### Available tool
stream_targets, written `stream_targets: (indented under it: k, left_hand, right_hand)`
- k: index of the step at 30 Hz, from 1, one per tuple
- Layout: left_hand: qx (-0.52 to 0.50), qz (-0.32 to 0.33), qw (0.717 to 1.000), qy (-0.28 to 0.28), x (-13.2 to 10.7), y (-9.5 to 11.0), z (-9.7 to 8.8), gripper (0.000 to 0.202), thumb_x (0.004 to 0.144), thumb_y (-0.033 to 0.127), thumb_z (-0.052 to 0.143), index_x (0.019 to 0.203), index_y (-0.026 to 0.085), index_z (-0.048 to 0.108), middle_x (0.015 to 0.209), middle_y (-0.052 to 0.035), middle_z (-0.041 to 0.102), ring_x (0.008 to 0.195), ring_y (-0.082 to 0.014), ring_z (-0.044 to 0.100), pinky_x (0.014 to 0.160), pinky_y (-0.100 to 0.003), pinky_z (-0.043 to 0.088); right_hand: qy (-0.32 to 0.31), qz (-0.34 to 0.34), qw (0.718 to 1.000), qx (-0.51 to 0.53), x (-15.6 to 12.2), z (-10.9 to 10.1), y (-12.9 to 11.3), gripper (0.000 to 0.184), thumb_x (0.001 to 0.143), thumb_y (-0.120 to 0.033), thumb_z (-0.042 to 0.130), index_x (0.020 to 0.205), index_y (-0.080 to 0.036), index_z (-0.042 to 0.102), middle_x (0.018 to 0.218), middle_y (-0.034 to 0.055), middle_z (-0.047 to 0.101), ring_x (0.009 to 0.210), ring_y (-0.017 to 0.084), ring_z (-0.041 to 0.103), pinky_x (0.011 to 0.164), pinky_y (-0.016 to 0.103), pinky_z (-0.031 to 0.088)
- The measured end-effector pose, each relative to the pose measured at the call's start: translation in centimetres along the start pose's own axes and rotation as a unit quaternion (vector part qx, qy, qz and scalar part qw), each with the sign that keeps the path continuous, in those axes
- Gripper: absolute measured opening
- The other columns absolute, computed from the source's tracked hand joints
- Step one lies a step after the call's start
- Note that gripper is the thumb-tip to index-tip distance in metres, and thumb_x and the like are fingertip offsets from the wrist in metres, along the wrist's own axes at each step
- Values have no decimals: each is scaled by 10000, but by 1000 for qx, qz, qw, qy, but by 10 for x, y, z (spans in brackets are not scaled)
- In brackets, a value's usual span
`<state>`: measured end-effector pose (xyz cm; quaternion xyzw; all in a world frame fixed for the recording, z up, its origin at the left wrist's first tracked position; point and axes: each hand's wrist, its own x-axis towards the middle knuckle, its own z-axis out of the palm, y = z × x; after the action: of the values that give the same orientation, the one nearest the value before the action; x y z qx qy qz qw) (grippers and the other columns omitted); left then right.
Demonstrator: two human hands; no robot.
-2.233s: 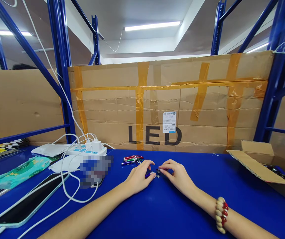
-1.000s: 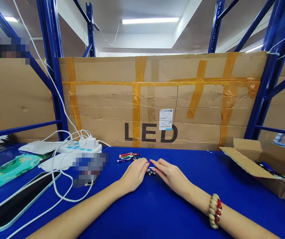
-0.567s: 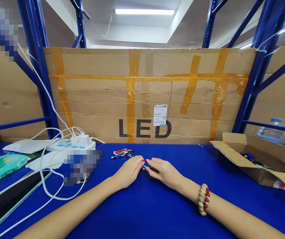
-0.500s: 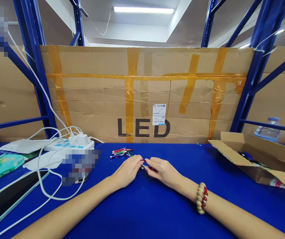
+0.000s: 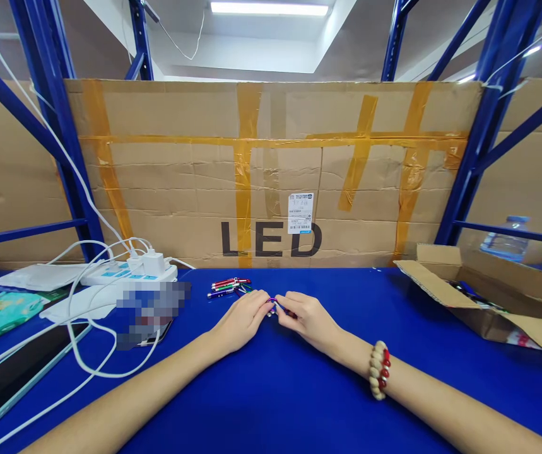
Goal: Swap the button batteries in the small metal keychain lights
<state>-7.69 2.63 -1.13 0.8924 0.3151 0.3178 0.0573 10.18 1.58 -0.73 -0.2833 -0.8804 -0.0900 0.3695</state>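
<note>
Purple piece (image 5: pixel 272 299) pinched lower-centre frame by my left hand (image 5: pixel 241 319) and right hand (image 5: pixel 312 320); fine-handling step, next move likely needs steadiness.

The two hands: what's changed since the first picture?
A small purple piece now shows between the fingertips of the left hand and right hand; its shape is too small to tell. The view has turned rightward and down, showing more of the bottle. The pen-like tubes, open cardboard box and power strip stayed put.
</note>
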Motion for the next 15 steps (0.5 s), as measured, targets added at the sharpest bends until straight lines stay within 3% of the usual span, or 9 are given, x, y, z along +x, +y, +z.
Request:
stream_targets:
  k: [5, 12, 15]
  left_hand:
    - [-14, -11, 1000, 5, 1, 2, -2, 256, 938, 273, 247, 760, 189, 409, 757, -15, 486, 713, -161, 457, 677, -285, 367]
    - [-40, -7, 999, 27, 0, 1, -2, 196, 931, 259, 297, 909, 187, 478, 885, -38, 555, 814, -170, 503, 753, -288, 381]
    - [-44, 2, 999, 32, 0, -2, -1, 197, 926, 260, 340, 856, 178, 505, 855, -34, 563, 807, -169, 500, 753, -279, 381]
  right_hand:
    - [2, 32, 999, 21, 2, -1, -1, 295, 904, -251, 365, 663, -170, 513, 569, -27, 408, 514, 96, 378, 494, 205, 310]
    - [34, 44, 998, 2, 0, 1, 4, 284, 913, -268, 366, 762, -150, 576, 597, -4, 464, 541, 111, 422, 525, 217, 348]
    - [41, 37, 998, -8, -1, 2, 4, 290, 917, -283, 362, 807, -141, 590, 607, 5, 478, 545, 116, 435, 523, 218, 361]
